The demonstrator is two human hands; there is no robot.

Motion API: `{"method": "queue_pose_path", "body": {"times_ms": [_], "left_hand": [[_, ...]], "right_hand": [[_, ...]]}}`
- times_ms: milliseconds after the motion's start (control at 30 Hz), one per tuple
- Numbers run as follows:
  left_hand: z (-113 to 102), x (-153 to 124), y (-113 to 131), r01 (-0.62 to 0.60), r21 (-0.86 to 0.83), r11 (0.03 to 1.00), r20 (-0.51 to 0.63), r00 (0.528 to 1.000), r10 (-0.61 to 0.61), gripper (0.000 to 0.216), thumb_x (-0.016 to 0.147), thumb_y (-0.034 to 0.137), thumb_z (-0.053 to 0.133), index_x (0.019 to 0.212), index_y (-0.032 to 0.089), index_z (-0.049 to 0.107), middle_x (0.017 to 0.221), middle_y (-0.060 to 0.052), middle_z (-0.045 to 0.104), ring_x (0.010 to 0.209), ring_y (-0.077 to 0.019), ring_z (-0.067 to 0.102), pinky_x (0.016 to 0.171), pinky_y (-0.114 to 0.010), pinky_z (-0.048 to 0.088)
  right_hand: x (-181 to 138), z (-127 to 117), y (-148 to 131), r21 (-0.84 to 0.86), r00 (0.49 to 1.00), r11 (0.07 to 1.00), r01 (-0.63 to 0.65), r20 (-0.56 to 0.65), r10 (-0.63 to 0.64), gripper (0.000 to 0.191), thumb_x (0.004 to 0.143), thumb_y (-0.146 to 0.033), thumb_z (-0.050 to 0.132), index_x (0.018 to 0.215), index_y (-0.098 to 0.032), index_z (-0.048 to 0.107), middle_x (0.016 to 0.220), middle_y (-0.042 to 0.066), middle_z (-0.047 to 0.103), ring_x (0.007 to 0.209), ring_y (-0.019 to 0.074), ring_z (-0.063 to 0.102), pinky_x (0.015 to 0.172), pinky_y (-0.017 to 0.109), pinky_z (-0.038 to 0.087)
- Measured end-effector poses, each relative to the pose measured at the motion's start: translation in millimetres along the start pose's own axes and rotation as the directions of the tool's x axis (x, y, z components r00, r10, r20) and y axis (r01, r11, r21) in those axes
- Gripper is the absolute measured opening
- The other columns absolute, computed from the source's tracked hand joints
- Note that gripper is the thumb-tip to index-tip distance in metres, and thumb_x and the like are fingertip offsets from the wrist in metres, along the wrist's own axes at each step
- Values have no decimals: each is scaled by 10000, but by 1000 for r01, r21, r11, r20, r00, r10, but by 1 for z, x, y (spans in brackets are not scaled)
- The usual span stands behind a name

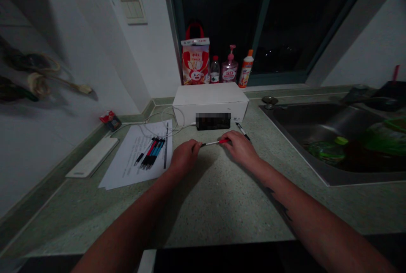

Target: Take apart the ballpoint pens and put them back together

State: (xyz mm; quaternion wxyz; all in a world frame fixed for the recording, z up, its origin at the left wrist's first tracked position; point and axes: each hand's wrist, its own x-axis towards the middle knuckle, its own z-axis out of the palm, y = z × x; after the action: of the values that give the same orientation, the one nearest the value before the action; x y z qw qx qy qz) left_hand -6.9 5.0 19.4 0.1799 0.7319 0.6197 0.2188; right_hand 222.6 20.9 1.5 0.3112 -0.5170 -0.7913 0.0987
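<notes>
Two hands (left hand [184,156], right hand [241,148]) pinch one pen [213,142] by its ends; a hard tug could scatter parts over the counter [222,205].

Both bare forearms stretch forward and converge toward the box [209,95]. The left hand [185,157] sits knuckles up just before the box's left half, fingers curled, pinching one end of a pen [212,143]. The right hand [240,148], before the box's right half, pinches the other end. A dark mark shows on the right forearm.
</notes>
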Motion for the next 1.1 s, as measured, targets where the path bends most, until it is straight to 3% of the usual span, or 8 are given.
{"method": "queue_pose_path", "body": {"times_ms": [200,400,533,667,733,800,933,1100], "left_hand": [[4,2,-6,12,-138,990,-46,999,-19,173,956,295,508,953,212,659,864,-30,726,817,-200,637,716,-295,406],[11,-3,-1,-304,-5,953,89,949,304,101,865,271,642,867,215,725,887,-60,704,884,-234,609,825,-354,430],[15,-10,2,-373,-17,928,134,919,372,75,802,269,694,834,208,724,884,-63,672,887,-237,601,849,-371,446],[18,-7,0,-166,-326,931,-10,985,172,264,850,349,644,1052,182,677,957,-67,677,863,-197,615,800,-329,483],[18,-3,-1,-32,-535,844,37,997,61,354,889,414,583,1131,163,645,947,-69,693,810,-184,625,731,-310,497],[17,-1,0,50,-677,735,138,989,60,377,899,459,557,1078,146,667,917,-75,705,756,-177,622,664,-295,491],[14,-4,5,174,-798,577,254,965,60,319,851,445,636,882,137,712,875,-87,714,697,-154,592,624,-275,464],[14,-7,7,345,-853,392,393,918,46,326,767,398,740,937,120,740,977,-138,720,729,-155,599,617,-266,453]], "right_hand": [[1,-5,7,-32,985,992,-123,-124,118,160,902,-167,550,972,-207,688,987,95,699,943,257,617,840,381,456],[2,-3,4,123,970,979,-161,-163,180,260,975,-315,506,1097,-216,713,1082,94,726,961,253,656,839,373,479],[2,-1,-2,125,991,989,-83,-91,94,277,957,-228,505,1095,-210,744,998,84,707,899,217,644,828,349,480],[0,-2,-13,156,998,986,56,15,-59,287,933,-155,523,1096,-241,743,978,60,685,938,200,625,851,336,475],[-1,-3,-18,180,987,974,137,57,-149,246,941,-178,552,1083,-254,739,995,57,697,984,208,619,886,352,468],[-2,-3,-21,212,979,961,179,62,-196,198,934,-197,589,1056,-250,735,1001,57,712,1000,214,620,906,367,463],[-3,0,-24,343,995,935,90,-2,-95,146,882,-238,661,1015,-232,719,993,58,722,906,198,650,818,341,493],[-4,4,-23,487,997,873,-33,-50,65,242,835,-300,712,1063,-224,692,934,41,721,791,179,653,735,318,509]]}}
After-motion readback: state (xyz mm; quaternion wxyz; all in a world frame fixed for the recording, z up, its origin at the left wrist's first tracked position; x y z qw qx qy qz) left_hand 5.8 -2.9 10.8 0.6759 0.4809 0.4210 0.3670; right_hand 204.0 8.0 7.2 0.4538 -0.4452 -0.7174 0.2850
